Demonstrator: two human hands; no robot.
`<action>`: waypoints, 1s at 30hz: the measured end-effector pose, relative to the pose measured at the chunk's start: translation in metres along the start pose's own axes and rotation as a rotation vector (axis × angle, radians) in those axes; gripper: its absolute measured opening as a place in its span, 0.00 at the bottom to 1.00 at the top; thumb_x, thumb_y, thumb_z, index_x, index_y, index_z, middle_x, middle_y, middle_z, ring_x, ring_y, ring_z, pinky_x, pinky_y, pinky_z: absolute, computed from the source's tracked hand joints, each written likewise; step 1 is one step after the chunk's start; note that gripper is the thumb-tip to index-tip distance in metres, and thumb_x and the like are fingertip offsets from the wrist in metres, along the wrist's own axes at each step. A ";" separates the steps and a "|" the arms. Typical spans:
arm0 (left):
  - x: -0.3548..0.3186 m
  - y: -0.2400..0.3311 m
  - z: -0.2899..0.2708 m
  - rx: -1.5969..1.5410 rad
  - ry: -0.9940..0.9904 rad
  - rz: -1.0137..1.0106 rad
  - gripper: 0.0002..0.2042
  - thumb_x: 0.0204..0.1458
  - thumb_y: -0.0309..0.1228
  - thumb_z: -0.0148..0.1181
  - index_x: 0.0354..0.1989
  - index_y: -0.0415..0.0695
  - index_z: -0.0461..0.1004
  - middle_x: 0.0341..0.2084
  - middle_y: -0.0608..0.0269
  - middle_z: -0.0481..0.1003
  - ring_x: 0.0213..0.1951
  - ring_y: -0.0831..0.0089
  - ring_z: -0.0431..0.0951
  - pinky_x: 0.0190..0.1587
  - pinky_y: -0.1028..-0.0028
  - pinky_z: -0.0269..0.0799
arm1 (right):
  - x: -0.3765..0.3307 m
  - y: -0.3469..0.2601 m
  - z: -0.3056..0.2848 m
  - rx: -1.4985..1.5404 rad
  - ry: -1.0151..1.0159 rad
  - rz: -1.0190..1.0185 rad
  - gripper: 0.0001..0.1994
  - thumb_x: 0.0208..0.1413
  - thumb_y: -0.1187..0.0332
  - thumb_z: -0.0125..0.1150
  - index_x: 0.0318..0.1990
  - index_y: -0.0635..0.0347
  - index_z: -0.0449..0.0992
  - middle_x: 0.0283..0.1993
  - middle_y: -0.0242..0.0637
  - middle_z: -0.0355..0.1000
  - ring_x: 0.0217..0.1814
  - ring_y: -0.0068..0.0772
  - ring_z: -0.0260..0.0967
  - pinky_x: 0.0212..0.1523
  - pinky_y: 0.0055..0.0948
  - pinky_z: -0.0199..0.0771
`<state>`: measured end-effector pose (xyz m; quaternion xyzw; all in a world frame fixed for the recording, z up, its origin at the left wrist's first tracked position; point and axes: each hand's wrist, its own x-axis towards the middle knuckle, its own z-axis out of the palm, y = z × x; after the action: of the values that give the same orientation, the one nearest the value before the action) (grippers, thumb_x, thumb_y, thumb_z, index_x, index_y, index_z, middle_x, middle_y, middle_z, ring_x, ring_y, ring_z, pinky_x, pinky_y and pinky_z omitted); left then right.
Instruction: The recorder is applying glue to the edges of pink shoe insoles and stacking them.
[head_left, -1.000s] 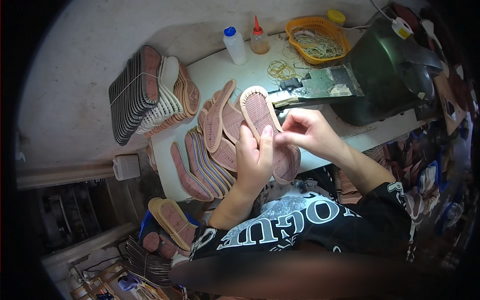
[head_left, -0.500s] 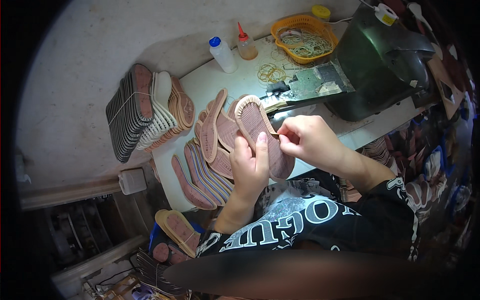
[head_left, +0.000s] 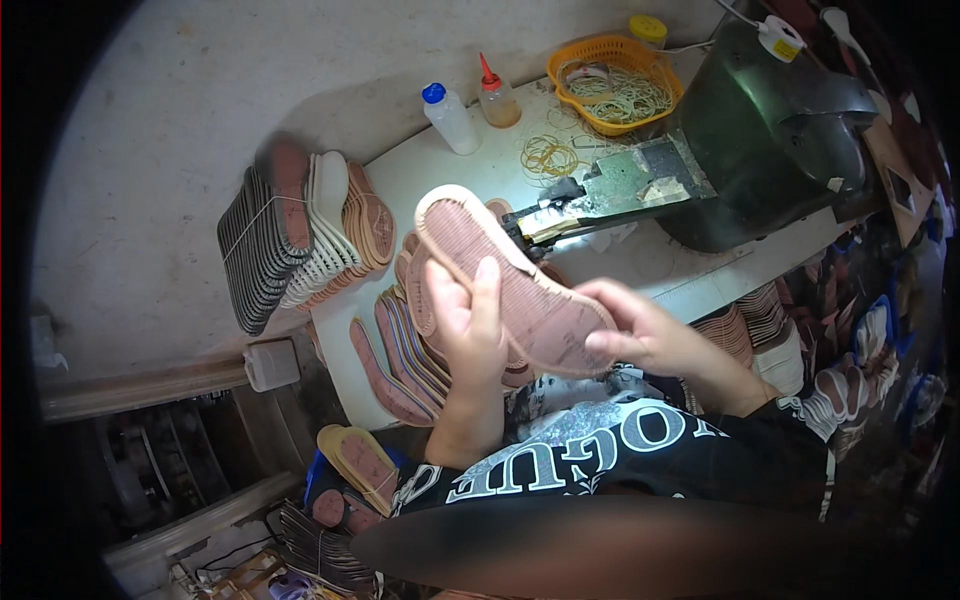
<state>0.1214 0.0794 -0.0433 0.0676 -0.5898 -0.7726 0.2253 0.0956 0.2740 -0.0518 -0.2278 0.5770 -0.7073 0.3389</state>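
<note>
A brownish-pink shoe insole (head_left: pixel 545 315) with a cream, pleated rim is held up in front of the machine, tilted with its rounded end up and to the left. My left hand (head_left: pixel 472 322) grips its left side, thumb lying on the upper face. Around the lower right end, my right hand (head_left: pixel 640 335) is closed, its thumb on the face and its fingers at the edge. Beneath and behind it, partly covered, more brownish-pink insoles (head_left: pixel 420 290) lie on the white table (head_left: pixel 350 305).
The dark green sewing machine (head_left: pixel 770 130) stretches its narrow arm (head_left: pixel 640 185) towards the held insole. Bundled insoles (head_left: pixel 262 250) stand at the wall side. Two squeeze bottles (head_left: pixel 455 125) and an orange basket (head_left: pixel 570 95) of cords are at the back. Striped insoles (head_left: pixel 395 355) lie front left.
The insole has swung anticlockwise, its rounded end moving left. My right hand has left its pinch at the insole's right edge and now grips the lower right end.
</note>
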 end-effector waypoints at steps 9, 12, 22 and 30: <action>0.052 -0.050 -0.002 0.636 0.019 0.111 0.11 0.48 0.31 0.65 0.30 0.35 0.74 0.36 0.62 0.63 0.42 0.70 0.63 0.48 0.72 0.61 | -0.004 0.024 0.013 0.337 0.219 0.189 0.16 0.61 0.68 0.55 0.52 0.70 0.69 0.43 0.34 0.75 0.41 0.16 0.70 0.44 0.19 0.71; 0.068 -0.059 0.000 0.691 0.023 0.089 0.12 0.47 0.34 0.65 0.31 0.36 0.75 0.37 0.59 0.66 0.45 0.63 0.62 0.50 0.68 0.60 | 0.010 0.017 0.003 0.304 0.292 0.128 0.15 0.61 0.68 0.56 0.50 0.70 0.71 0.43 0.35 0.75 0.40 0.16 0.71 0.43 0.20 0.72; 0.098 -0.039 -0.022 0.001 -0.080 -0.256 0.16 0.58 0.37 0.56 0.43 0.34 0.71 0.33 0.58 0.74 0.32 0.70 0.75 0.37 0.76 0.72 | 0.049 0.017 0.022 0.224 0.127 0.021 0.13 0.61 0.64 0.56 0.45 0.65 0.75 0.37 0.31 0.76 0.33 0.12 0.69 0.37 0.19 0.71; 0.010 0.017 -0.044 -0.727 -0.285 -0.425 0.25 0.61 0.50 0.43 0.46 0.35 0.66 0.29 0.54 0.71 0.31 0.65 0.73 0.33 0.71 0.72 | 0.020 0.001 0.057 -0.281 -0.057 -0.222 0.10 0.54 0.68 0.63 0.37 0.68 0.77 0.24 0.36 0.75 0.24 0.21 0.69 0.27 0.24 0.69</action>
<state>0.1336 0.0334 -0.0389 -0.0038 -0.2779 -0.9605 -0.0130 0.1232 0.2217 -0.0411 -0.3550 0.6317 -0.6460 0.2399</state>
